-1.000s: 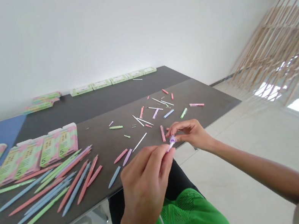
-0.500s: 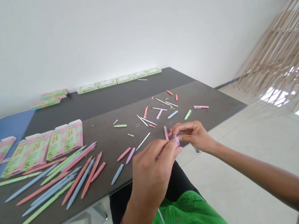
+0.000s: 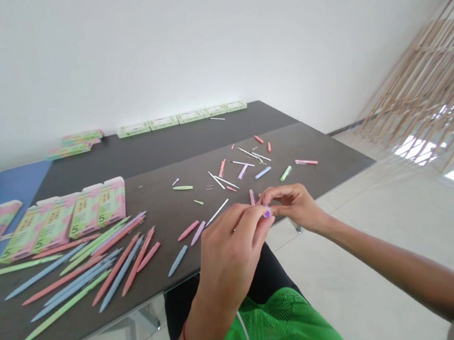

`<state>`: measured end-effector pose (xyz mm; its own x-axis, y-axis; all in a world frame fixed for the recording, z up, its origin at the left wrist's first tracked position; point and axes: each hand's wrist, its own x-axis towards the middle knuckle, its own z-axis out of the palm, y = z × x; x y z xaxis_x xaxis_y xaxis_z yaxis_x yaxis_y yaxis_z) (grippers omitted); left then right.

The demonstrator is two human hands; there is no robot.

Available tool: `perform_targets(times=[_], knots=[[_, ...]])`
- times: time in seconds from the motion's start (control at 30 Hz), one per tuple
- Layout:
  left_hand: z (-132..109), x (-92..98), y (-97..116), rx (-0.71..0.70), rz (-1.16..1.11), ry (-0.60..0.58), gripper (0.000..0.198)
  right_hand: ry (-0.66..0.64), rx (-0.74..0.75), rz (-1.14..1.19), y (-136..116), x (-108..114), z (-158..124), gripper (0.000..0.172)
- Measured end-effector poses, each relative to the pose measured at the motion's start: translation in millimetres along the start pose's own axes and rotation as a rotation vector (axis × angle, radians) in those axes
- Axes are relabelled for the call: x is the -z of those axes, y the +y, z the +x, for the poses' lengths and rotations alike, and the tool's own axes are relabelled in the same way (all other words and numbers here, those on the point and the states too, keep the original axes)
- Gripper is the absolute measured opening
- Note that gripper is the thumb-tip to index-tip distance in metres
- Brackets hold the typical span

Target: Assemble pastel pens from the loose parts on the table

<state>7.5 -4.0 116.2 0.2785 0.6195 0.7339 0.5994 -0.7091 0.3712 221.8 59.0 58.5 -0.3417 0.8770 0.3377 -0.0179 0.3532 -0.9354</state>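
My left hand (image 3: 233, 239) is closed on a small purple pen part (image 3: 266, 212), gripped near the fingertips above the table's front edge. Close against it, my right hand (image 3: 292, 205) pinches at the same part; whether it holds a second, smaller piece is hidden by the fingers. Just beyond the fingertips a pink pen barrel (image 3: 251, 196) lies on the table. Left of my hands are a blue barrel (image 3: 177, 261), a pink barrel (image 3: 188, 230), a purple barrel (image 3: 198, 233) and a white refill (image 3: 217, 211).
Pen parts, among them a green clip barrel (image 3: 285, 173) and a purple one (image 3: 242, 171), are scattered across the dark table (image 3: 322, 159). Assembled pens (image 3: 67, 289) lie in a pile at left beside printed cartons (image 3: 110, 201). Pale green boxes (image 3: 163, 122) line the wall.
The purple part has turned slightly between my fingers, showing its end more. Both hands stay nearly in place, and the view has shifted a little.
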Motion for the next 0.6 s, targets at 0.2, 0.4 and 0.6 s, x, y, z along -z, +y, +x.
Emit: perform_targets(times=[0.2, 0.4, 0.6], knots=[[-0.5, 0.4, -0.9, 0.026, -0.024, -0.015, 0.002, -0.024, 0.152, -0.224, -22.0, 0.6, 1.6, 0.027], [-1.7, -2.8, -3.4, 0.034, 0.009, -0.027, 0.003, 0.019, 0.474, -0.46, -41.6, -8.1, 1.1, 0.032], [-4.0, -4.3, -5.2, 0.029, -0.014, -0.03, 0.003, 0.015, 0.545, -0.462, -36.2, -13.7, -1.3, 0.032]])
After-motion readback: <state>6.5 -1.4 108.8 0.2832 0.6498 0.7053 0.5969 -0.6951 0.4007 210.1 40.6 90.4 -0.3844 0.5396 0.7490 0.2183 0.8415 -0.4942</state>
